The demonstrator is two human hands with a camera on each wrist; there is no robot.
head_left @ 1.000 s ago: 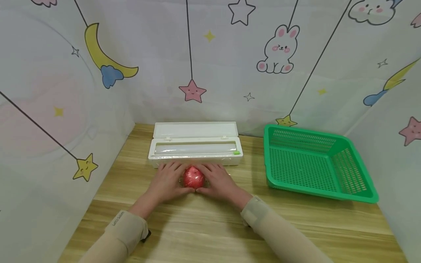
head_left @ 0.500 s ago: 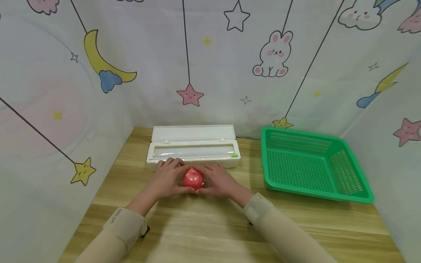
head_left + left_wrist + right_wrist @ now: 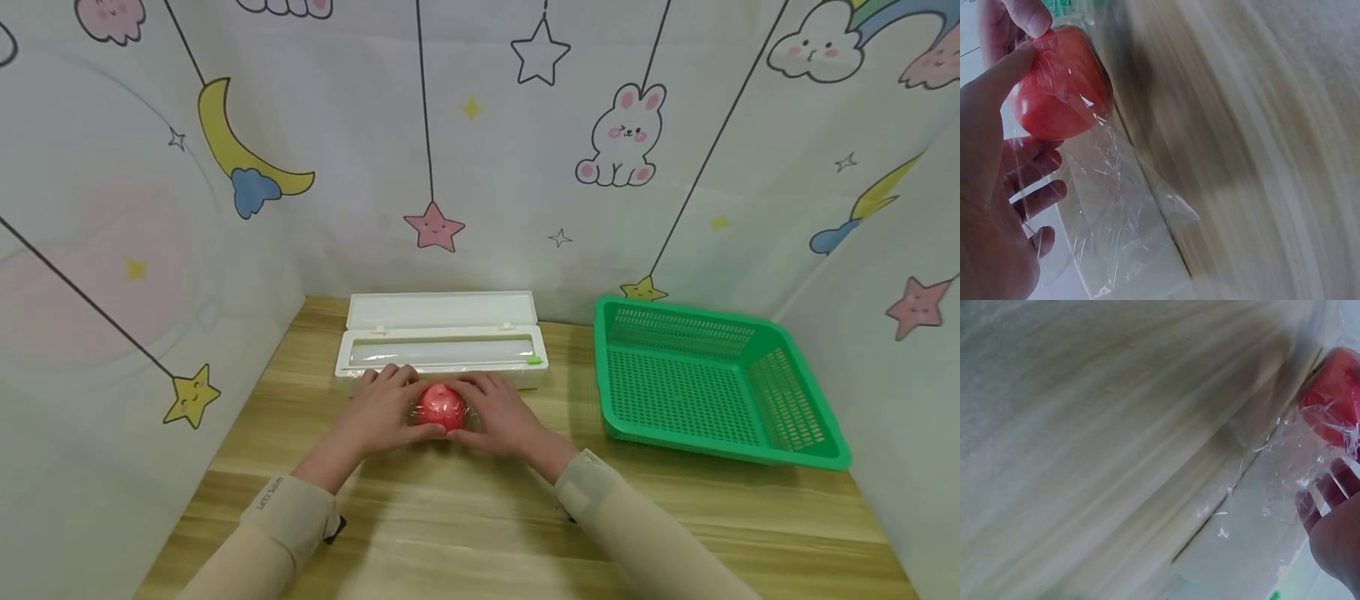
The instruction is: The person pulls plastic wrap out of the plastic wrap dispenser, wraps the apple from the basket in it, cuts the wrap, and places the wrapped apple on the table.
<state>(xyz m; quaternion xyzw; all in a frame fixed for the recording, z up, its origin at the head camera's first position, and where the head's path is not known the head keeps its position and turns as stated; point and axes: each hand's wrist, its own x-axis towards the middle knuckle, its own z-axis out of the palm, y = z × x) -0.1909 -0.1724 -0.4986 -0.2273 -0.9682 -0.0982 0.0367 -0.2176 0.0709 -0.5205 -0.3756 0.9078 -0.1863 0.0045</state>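
Note:
A red round fruit (image 3: 441, 408) with clear cling film (image 3: 1110, 169) over it sits between my two hands, in front of the white cling film dispenser (image 3: 442, 371). My left hand (image 3: 378, 412) holds the fruit from the left; in the left wrist view its thumb lies on the film at the fruit's top, and its other fingers are bent behind the loose film. On the opposite side my right hand (image 3: 501, 417) curves round the fruit, thumb tip close to the left thumb. Loose film (image 3: 1291, 469) hangs beside the fruit in the right wrist view, where most of that hand is cut off.
The dispenser's lid (image 3: 442, 310) stands raised at the back, and a green slider (image 3: 533, 361) sits at its right end. To the right is a green plastic basket (image 3: 697, 451) on the wooden table (image 3: 465, 533). Printed cloth walls (image 3: 510, 267) surround the table.
The head view has tilted slightly, so the scene sits a little lower. My left fingers have shifted slightly up by the dispenser's front; both hands stay at the fruit.

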